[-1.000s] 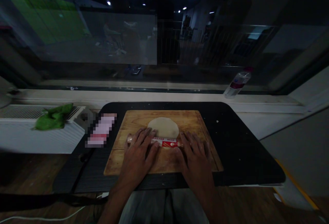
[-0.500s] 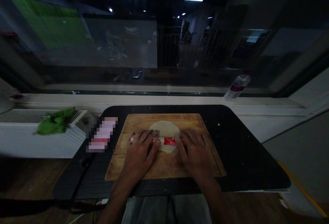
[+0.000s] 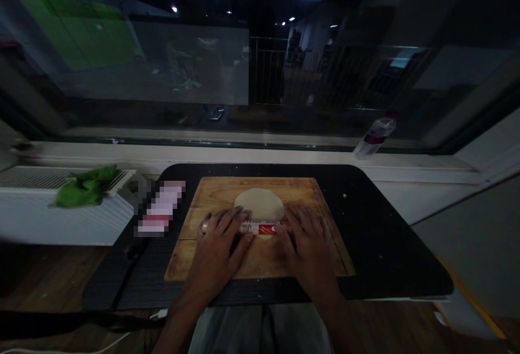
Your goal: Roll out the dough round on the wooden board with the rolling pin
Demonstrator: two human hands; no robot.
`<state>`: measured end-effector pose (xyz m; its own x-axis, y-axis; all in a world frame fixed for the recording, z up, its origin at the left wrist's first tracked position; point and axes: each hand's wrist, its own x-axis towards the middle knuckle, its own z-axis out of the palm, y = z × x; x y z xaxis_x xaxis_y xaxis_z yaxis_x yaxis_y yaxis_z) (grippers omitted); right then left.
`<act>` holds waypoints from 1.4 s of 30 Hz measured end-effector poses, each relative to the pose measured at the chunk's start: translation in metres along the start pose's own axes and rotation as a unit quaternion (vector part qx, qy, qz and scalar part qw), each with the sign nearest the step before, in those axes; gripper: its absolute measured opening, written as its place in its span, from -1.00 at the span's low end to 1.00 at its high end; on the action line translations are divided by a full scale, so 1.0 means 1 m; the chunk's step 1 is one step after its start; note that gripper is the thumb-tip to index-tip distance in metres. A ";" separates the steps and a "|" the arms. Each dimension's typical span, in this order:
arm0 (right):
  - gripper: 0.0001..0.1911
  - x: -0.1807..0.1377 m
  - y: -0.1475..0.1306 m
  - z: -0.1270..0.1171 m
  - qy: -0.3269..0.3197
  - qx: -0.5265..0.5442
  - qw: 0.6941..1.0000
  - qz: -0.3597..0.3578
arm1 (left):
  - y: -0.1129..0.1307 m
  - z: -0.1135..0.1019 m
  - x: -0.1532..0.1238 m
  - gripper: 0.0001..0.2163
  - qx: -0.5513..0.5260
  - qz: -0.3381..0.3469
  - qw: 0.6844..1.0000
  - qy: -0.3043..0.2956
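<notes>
A rolling pin (image 3: 268, 229) with a red and white printed label lies crosswise over the near part of a thin round sheet of dough (image 3: 260, 202). My left hand (image 3: 223, 237) is over the pin's left part, its fingers laid across the top and its thumb on the near side. On the right part rests my right hand (image 3: 306, 240), holding the pin the same way. Both palms face down, and the pin's right end is hidden under the fingers. Under the dough is a wooden cutting board (image 3: 211, 191).
The board sits on a black table (image 3: 377, 240). To its left is a pixelated pink and white item (image 3: 162, 208). A green cloth (image 3: 87, 187) drapes over a white radiator (image 3: 60, 218). On the windowsill a plastic bottle (image 3: 376, 136) leans to the right.
Both hands and the rolling pin have come slightly nearer to me over the dough. The pin has turned, so its label shows differently, and more of the dough's far part is bare.
</notes>
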<state>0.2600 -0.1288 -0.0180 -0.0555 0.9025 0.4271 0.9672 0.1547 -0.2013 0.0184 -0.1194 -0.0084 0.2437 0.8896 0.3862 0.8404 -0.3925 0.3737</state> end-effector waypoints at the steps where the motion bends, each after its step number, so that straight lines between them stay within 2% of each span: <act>1: -0.50 0.006 -0.001 0.001 -0.005 -0.002 1.000 0.005 | 0.000 0.001 0.003 -0.59 0.006 -0.001 1.000 0.001; 5: -0.52 0.030 -0.004 0.001 -0.032 -0.002 0.999 0.028 | -0.003 0.006 0.013 -0.56 0.028 -0.005 1.000 0.006; 8: -0.52 0.035 -0.007 0.000 -0.046 0.003 0.998 0.038 | -0.004 0.008 0.015 -0.54 0.039 -0.010 0.999 0.009; 12: -0.54 0.021 -0.007 0.002 -0.029 0.015 0.999 0.044 | -0.004 0.008 0.007 -0.56 0.041 -0.005 0.999 0.006; 17: -0.49 -0.012 -0.004 0.002 0.017 0.012 1.000 0.014 | 0.001 0.003 -0.014 -0.57 0.030 0.008 0.999 0.006; 21: -0.44 -0.026 -0.003 -0.003 0.004 -0.002 1.000 0.004 | 0.006 0.000 -0.023 -0.55 0.031 -0.001 1.000 -0.004; 25: -0.44 -0.020 -0.004 -0.005 0.002 -0.008 1.000 -0.007 | 0.006 0.003 -0.017 -0.56 0.041 -0.012 0.999 0.006; 29: -0.48 0.002 -0.002 0.001 -0.008 0.005 1.000 -0.010 | 0.005 0.009 0.001 -0.56 0.052 -0.025 0.998 0.028; 35: -0.56 0.028 -0.005 0.007 -0.014 0.013 1.000 0.021 | 0.004 0.011 0.018 -0.57 0.066 -0.046 0.997 0.023; 42: -0.48 0.001 -0.002 0.002 0.006 0.030 1.000 -0.007 | 0.004 0.004 0.003 -0.55 0.076 -0.014 0.997 0.016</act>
<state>0.2572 -0.1277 -0.0188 -0.0660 0.8949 0.4414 0.9498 0.1919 -0.2471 0.0241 -0.1172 -0.0095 0.2055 0.8912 0.4045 0.9110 -0.3252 0.2537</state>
